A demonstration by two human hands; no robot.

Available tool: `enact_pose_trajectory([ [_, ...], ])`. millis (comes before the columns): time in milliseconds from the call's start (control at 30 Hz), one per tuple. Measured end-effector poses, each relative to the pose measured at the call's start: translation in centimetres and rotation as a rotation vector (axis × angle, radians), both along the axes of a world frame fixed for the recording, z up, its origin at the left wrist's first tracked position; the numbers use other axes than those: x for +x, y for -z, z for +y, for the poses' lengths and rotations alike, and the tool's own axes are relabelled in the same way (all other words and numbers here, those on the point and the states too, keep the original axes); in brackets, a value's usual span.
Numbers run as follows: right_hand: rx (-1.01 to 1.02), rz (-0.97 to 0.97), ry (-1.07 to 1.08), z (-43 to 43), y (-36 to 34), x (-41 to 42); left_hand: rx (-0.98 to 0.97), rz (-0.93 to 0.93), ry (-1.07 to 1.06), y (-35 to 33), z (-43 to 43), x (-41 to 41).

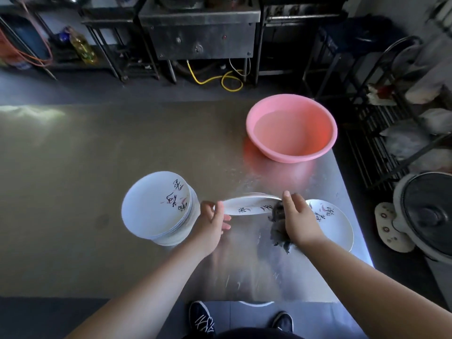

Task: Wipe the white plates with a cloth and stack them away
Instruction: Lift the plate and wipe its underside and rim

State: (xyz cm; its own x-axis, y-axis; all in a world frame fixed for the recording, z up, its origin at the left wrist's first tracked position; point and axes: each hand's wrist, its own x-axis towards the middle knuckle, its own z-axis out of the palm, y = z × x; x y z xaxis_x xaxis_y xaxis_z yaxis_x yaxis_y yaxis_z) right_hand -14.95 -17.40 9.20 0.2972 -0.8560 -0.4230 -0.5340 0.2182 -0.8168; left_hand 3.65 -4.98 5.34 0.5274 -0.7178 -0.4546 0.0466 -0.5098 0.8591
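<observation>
Left hand (pixel 212 221), grip pinching the tilted plate (pixel 247 205) above the desk (pixel 97 155) beside the stack (pixel 154 206); right hand (pixel 297 221) grip clutches the cloth (pixel 277 231) at its rim: sweep firmly across, brace the plate

Brushed metal table (pixel 122 155), plastic basin (pixel 291 101)

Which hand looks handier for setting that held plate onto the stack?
Probably the left hand: it grips the plate right beside the stack. The right hand holds the cloth, farther away.
</observation>
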Motion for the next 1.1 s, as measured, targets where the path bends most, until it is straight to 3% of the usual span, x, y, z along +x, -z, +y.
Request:
enact_pose_trajectory([
  [67, 0.040, -0.183, 0.004, 0.2, -2.3, -1.0, -0.165, 0.274, -0.137, -1.5, 0.0, 0.1],
  [200, -0.019, -0.266, -0.097, 0.6, -6.8, -2.4, -0.360, 0.473, -0.229, -5.5, 0.0, 0.4],
  [267, -0.142, -0.215, -0.212, 0.5, -7.9, -2.7, -0.435, 0.551, -0.209, -7.6, -0.3, 0.9],
  [333, -0.387, 0.016, -0.332, -0.3, -8.3, -2.8, -0.485, 0.628, -0.156, -9.5, -0.7, 1.4],
  [400, -0.579, 0.129, -0.281, -1.3, -8.7, -2.4, -0.516, 0.605, -0.105, -11.2, -0.8, 1.8],
  [500, -0.738, -0.062, -0.191, -2.1, -10.0, -1.1, -0.522, 0.579, -0.059, -13.1, -0.9, 1.5],
  [600, -0.967, -0.202, -0.345, -2.1, -12.0, 0.9, -0.527, 0.580, 0.013, -14.9, -0.7, 0.4],
  [667, -1.090, -0.188, -0.504, -1.9, -12.8, 2.0, -0.557, 0.570, 0.053, -15.8, -0.8, -0.4],
  [833, -1.143, 0.012, -0.728, -0.3, -12.4, 2.3, -0.618, 0.568, 0.068, -17.7, -1.6, -0.9],
  [1100, -1.272, 0.146, -0.804, 0.3, -10.9, -0.8, -0.654, 0.596, 0.037, -18.2, -1.7, -0.6],
])
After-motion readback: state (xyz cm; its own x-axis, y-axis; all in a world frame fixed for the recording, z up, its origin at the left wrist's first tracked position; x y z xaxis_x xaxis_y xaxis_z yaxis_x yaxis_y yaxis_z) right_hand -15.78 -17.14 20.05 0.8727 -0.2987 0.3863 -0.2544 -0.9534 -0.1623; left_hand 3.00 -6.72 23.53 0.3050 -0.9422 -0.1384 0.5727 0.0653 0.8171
